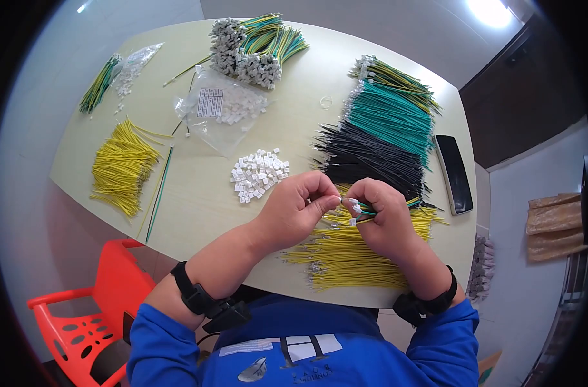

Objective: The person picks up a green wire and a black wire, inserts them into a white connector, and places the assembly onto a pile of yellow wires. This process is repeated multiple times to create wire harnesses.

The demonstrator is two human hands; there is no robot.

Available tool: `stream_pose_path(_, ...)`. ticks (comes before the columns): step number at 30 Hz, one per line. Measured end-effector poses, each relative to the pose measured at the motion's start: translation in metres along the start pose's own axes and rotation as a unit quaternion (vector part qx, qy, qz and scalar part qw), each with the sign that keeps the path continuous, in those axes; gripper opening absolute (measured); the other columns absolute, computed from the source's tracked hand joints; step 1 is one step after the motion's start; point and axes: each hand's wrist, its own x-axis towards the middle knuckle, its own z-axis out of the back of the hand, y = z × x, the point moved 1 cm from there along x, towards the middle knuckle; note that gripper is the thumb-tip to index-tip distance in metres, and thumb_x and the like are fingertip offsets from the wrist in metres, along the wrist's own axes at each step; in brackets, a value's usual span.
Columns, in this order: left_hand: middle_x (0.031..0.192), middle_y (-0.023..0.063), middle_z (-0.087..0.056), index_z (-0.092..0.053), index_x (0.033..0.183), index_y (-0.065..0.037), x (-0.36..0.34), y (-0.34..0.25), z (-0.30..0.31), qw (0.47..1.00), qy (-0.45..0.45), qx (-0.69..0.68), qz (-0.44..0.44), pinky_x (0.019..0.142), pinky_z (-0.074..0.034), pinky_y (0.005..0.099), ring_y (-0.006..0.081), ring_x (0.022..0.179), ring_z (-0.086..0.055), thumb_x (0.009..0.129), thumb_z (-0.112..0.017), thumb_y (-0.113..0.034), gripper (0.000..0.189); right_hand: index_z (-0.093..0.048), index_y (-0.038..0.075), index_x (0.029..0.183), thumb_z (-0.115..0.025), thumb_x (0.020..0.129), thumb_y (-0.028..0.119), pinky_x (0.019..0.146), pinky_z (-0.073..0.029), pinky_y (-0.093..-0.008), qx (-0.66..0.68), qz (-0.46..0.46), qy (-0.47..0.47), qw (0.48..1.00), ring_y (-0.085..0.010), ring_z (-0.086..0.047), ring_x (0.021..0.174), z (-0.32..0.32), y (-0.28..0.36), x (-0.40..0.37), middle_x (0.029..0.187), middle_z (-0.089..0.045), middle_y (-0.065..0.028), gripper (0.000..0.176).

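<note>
My left hand [302, 205] is closed in a pinch, with what looks like a small white connector housing [340, 199] at its fingertips. Close beside it, my right hand [385, 218] is wrapped round several green and yellow wires [367, 211] that carry white connector housings [354, 208] at their ends. Both hands hover over a pile of yellow wires [358, 258] with metal terminals. To the left of my left hand lies a heap of loose white connector housings [260, 174].
Black wires [371, 158] and green wires [391, 116] lie beyond my right hand, with a phone [454, 174] beside them. Farther back are a plastic bag of housings [223, 106] and bundled finished harnesses [249, 55]. Yellow wires [123, 168] lie left; a red chair [117, 284] stands there.
</note>
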Motion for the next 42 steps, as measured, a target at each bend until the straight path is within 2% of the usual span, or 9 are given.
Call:
stream_pose_path(9, 0.079, -0.0006, -0.056, -0.055, 0.088, -0.002, -0.001, -0.001, -0.001, 1.000, 0.002, 0.008, -0.006, 0.062, -0.040, 0.0179, 0.0023, 0.072, -0.048, 0.089, -0.059, -0.004, 0.005, -0.055, 0.002, 0.080, -0.054, 0.065, -0.010, 0.063, -0.043, -0.0319, -0.008, 0.010, 0.008, 1.000, -0.0268, -0.055, 0.069, 0.001, 0.000, -0.001, 0.075, -0.057, -0.0090, 0.020)
stream_pose_path(22, 0.085, 0.0031, -0.061, -0.056, 0.092, -0.001, 0.002, -0.001, 0.002, 1.000, -0.008, -0.026, -0.005, 0.073, -0.046, 0.0207, 0.0066, 0.080, -0.056, 0.090, -0.059, -0.009, 0.009, -0.055, 0.004, 0.084, -0.054, 0.069, -0.006, 0.066, -0.045, -0.0318, -0.073, 0.044, -0.032, 0.996, -0.0262, -0.057, 0.071, 0.005, 0.007, 0.004, 0.076, -0.058, -0.0086, 0.018)
stream_pose_path(25, 0.085, 0.0030, -0.062, -0.057, 0.094, -0.001, 0.002, -0.003, 0.001, 0.999, -0.014, -0.040, -0.008, 0.069, -0.045, 0.0200, 0.0052, 0.077, -0.055, 0.091, -0.058, -0.011, 0.011, -0.057, 0.004, 0.090, -0.056, 0.073, -0.003, 0.066, -0.046, -0.0310, -0.053, -0.028, 0.032, 0.998, -0.0243, -0.059, 0.072, 0.010, 0.009, 0.002, 0.078, -0.060, -0.0088, 0.019)
stream_pose_path(30, 0.083, 0.0020, -0.062, -0.058, 0.094, -0.002, 0.002, -0.010, 0.003, 0.998, -0.015, -0.056, 0.018, 0.064, -0.042, 0.0184, 0.0037, 0.072, -0.052, 0.091, -0.058, -0.012, 0.011, -0.059, 0.003, 0.093, -0.058, 0.077, 0.001, 0.065, -0.046, -0.0296, -0.064, -0.056, 0.062, 0.994, -0.0229, -0.061, 0.071, 0.013, 0.011, 0.001, 0.079, -0.062, -0.0091, 0.016)
stream_pose_path(34, 0.081, 0.0006, -0.062, -0.058, 0.094, -0.003, 0.002, -0.009, 0.012, 0.997, -0.061, -0.048, -0.028, 0.060, -0.039, 0.0175, 0.0027, 0.067, -0.049, 0.091, -0.058, -0.014, 0.011, -0.060, 0.002, 0.093, -0.057, 0.084, 0.005, 0.064, -0.046, -0.0279, -0.105, -0.054, 0.054, 0.991, -0.0218, -0.061, 0.069, 0.029, 0.013, 0.000, 0.078, -0.062, -0.0095, 0.010)
stream_pose_path(37, 0.081, -0.0008, -0.062, -0.059, 0.093, -0.003, 0.003, -0.009, 0.024, 0.981, -0.172, -0.027, -0.080, 0.059, -0.038, 0.0161, 0.0016, 0.066, -0.048, 0.092, -0.058, -0.013, 0.010, -0.060, 0.002, 0.089, -0.055, 0.089, 0.011, 0.064, -0.045, -0.0264, -0.134, -0.069, 0.015, 0.988, -0.0202, -0.060, 0.068, 0.052, 0.019, -0.001, 0.076, -0.062, -0.0098, 0.010)
stream_pose_path(38, 0.081, -0.0008, -0.062, -0.059, 0.093, -0.003, 0.003, -0.011, 0.028, 0.981, -0.175, -0.024, -0.079, 0.059, -0.038, 0.0161, 0.0016, 0.066, -0.048, 0.092, -0.058, -0.013, 0.010, -0.060, 0.002, 0.089, -0.055, 0.089, 0.011, 0.064, -0.045, -0.0264, -0.131, -0.066, 0.016, 0.989, -0.0202, -0.060, 0.068, 0.058, 0.018, -0.003, 0.076, -0.062, -0.0098, 0.010)
stream_pose_path(40, 0.078, 0.0011, -0.061, -0.061, 0.086, -0.006, 0.002, -0.015, 0.038, 0.959, -0.258, 0.099, -0.059, 0.065, -0.042, 0.0212, 0.0086, 0.069, -0.053, 0.086, -0.064, -0.014, 0.009, -0.060, 0.002, 0.091, -0.054, 0.092, 0.014, 0.064, -0.045, -0.0260, -0.094, -0.087, -0.045, 0.991, -0.0183, -0.059, 0.068, 0.071, 0.014, -0.009, 0.077, -0.062, -0.0099, 0.013)
stream_pose_path(42, 0.077, 0.0020, -0.061, -0.062, 0.083, -0.007, 0.001, -0.017, 0.043, 0.939, -0.300, 0.163, -0.049, 0.068, -0.043, 0.0237, 0.0121, 0.071, -0.055, 0.083, -0.067, -0.014, 0.009, -0.060, 0.002, 0.091, -0.054, 0.091, 0.014, 0.064, -0.045, -0.0267, -0.095, -0.106, -0.042, 0.989, -0.0193, -0.059, 0.069, 0.084, 0.007, -0.015, 0.077, -0.062, -0.0101, 0.013)
